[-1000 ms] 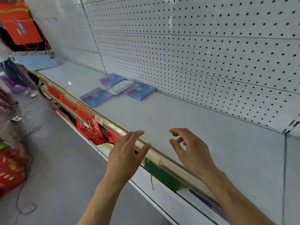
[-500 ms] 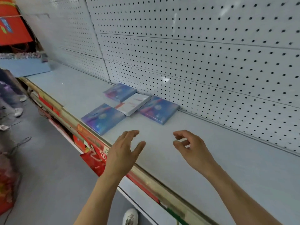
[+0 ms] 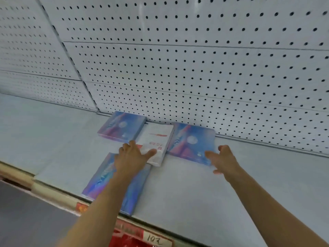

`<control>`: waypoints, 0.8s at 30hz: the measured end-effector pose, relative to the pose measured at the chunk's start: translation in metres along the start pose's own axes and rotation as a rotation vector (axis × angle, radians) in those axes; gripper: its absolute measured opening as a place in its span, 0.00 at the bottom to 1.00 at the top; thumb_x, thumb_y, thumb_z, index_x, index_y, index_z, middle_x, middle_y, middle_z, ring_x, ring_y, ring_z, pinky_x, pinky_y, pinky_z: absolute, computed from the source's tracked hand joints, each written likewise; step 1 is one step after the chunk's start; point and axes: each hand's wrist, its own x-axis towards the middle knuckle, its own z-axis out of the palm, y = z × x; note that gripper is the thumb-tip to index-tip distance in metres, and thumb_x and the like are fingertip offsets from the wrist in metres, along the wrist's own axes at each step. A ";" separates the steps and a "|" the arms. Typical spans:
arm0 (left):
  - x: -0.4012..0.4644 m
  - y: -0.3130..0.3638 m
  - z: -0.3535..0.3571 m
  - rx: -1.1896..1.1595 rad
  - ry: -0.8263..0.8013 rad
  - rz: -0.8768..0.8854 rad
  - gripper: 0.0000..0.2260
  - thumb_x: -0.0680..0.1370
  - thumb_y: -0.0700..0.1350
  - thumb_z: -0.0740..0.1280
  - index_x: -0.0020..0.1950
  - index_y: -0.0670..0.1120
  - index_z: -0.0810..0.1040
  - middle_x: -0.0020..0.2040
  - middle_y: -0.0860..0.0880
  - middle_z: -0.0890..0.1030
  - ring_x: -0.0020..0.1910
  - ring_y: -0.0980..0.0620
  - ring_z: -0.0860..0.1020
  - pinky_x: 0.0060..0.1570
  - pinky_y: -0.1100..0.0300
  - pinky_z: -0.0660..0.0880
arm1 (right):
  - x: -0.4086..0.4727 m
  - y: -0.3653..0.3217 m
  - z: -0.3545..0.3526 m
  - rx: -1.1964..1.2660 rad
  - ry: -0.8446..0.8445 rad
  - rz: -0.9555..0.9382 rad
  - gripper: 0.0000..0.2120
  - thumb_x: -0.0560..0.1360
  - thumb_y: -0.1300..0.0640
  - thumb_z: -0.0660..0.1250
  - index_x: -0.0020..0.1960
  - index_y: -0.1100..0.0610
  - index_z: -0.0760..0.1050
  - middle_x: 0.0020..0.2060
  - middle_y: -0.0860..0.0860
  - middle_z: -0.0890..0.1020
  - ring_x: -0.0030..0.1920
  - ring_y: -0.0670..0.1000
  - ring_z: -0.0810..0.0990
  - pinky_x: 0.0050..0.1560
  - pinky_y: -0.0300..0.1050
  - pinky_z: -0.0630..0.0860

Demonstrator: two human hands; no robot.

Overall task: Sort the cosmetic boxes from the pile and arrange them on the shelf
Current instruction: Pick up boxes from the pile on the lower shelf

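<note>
Four flat boxes lay on the shelf [image 3: 195,193] — three iridescent blue-pink, one white box [image 3: 156,139] between the far two. Left hand [image 3: 132,157] spread over the near blue box [image 3: 99,182]; right hand [image 3: 224,159] spread at the far-right blue box [image 3: 192,139].

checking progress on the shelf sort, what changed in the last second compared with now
The person stepped in toward the boxes: both hands went from hovering over the shelf's front edge to reaching them. The left hand now lies over the front blue box with its thumb on the white box; the right hand is at the right blue box, fingers spread. Nothing is gripped. All four boxes, including the back-left blue box, lie as before.
</note>
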 end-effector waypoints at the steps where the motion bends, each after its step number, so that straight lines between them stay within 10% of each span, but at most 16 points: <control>1: 0.009 -0.001 0.001 0.053 -0.037 0.004 0.40 0.69 0.74 0.61 0.66 0.42 0.66 0.65 0.41 0.72 0.66 0.40 0.69 0.62 0.46 0.65 | 0.002 -0.004 0.003 0.014 -0.004 0.044 0.26 0.73 0.54 0.68 0.65 0.63 0.64 0.49 0.54 0.73 0.45 0.54 0.76 0.38 0.49 0.79; 7: 0.034 0.007 0.006 0.007 -0.109 0.014 0.46 0.64 0.75 0.66 0.68 0.41 0.64 0.67 0.41 0.71 0.67 0.40 0.69 0.64 0.46 0.65 | 0.011 -0.025 0.016 0.119 0.037 0.152 0.10 0.74 0.57 0.67 0.43 0.60 0.67 0.36 0.53 0.71 0.34 0.50 0.71 0.37 0.46 0.72; 16: 0.051 0.017 0.016 -0.242 -0.348 -0.012 0.52 0.51 0.75 0.74 0.66 0.47 0.69 0.63 0.47 0.76 0.63 0.44 0.75 0.63 0.48 0.71 | 0.018 -0.027 0.024 0.368 0.057 0.218 0.10 0.75 0.60 0.68 0.48 0.64 0.68 0.30 0.54 0.68 0.28 0.49 0.64 0.25 0.39 0.62; 20: 0.059 0.013 0.016 -0.608 -0.434 0.021 0.34 0.54 0.65 0.81 0.54 0.49 0.80 0.46 0.51 0.85 0.42 0.53 0.84 0.39 0.59 0.81 | 0.015 -0.011 0.025 0.508 0.038 0.211 0.13 0.75 0.61 0.68 0.35 0.59 0.69 0.28 0.54 0.70 0.26 0.50 0.64 0.28 0.39 0.58; 24: 0.056 0.021 0.005 -0.910 -0.560 0.042 0.18 0.71 0.45 0.76 0.58 0.41 0.79 0.46 0.46 0.86 0.43 0.46 0.85 0.43 0.53 0.82 | 0.003 0.011 0.013 0.571 0.118 0.168 0.10 0.75 0.60 0.68 0.37 0.60 0.70 0.32 0.55 0.74 0.30 0.52 0.69 0.29 0.41 0.64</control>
